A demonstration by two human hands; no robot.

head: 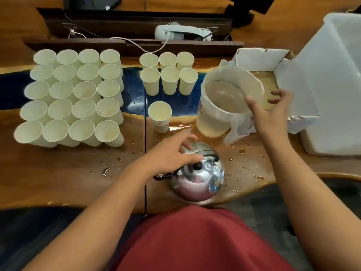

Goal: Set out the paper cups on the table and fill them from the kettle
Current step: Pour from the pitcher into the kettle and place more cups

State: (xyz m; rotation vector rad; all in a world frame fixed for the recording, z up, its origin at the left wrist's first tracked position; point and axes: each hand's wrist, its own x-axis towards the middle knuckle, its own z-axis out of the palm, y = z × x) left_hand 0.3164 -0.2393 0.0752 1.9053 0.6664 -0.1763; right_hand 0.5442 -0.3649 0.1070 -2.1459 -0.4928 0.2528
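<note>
Head view: my left hand [173, 151], fingers loosely spread, hovers over the kettle [197, 175] at lower centre to take its handle, while my right hand [271, 112], apparently gripping nothing, reaches by the jug [220, 106]; paper cups [72, 94] wait upper left.

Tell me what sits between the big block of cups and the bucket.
In the head view, a six-cup group and a cup stack stand between the cup block and the bucket, on wet table.
</note>
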